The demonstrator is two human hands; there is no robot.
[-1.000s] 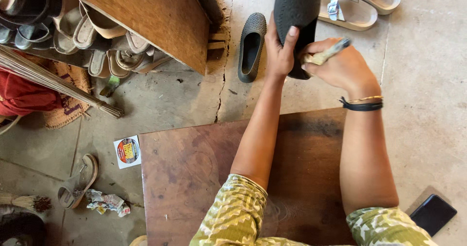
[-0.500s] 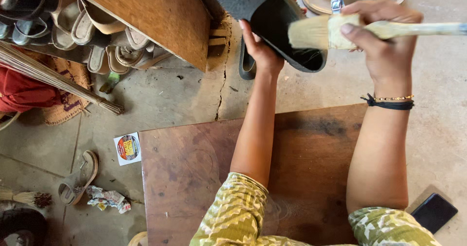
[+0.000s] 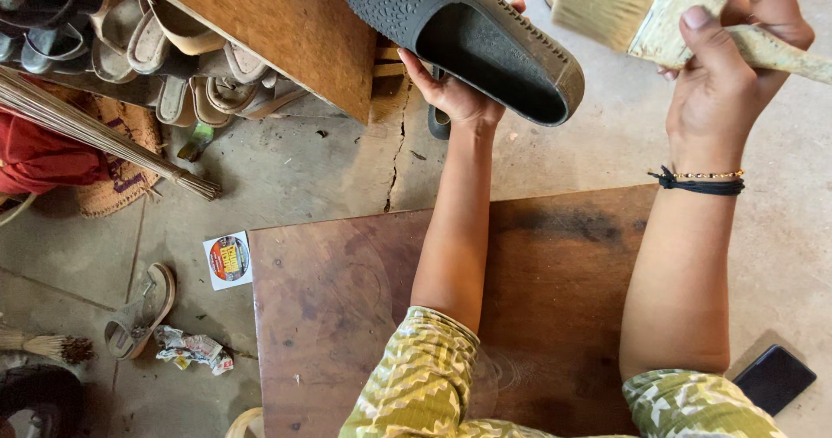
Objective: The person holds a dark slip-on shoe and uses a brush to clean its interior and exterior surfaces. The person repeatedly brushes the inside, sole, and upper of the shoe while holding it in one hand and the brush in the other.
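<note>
At far left a single sandal [image 3: 139, 310] and a crumpled wrapper [image 3: 192, 350] lie on the concrete floor [image 3: 295, 174], beside a broom [image 3: 104, 135] and a rack of sandals [image 3: 165, 65]. The left hand [image 3: 455, 87] is closed around a black slip-on shoe [image 3: 468, 35], gripping it from beneath and holding it in the air above the floor, beyond the far edge of the brown desk [image 3: 347, 317]. The shoe has a pebbled toe and a tan-stitched rim, its dark opening facing the camera. The right hand [image 3: 737, 65] is clenched on a wide paintbrush [image 3: 641, 13], bristles just beside the shoe's heel, not touching. Bare desk lies under both forearms. A dark phone [image 3: 774, 379] rests by the right elbow.
</note>
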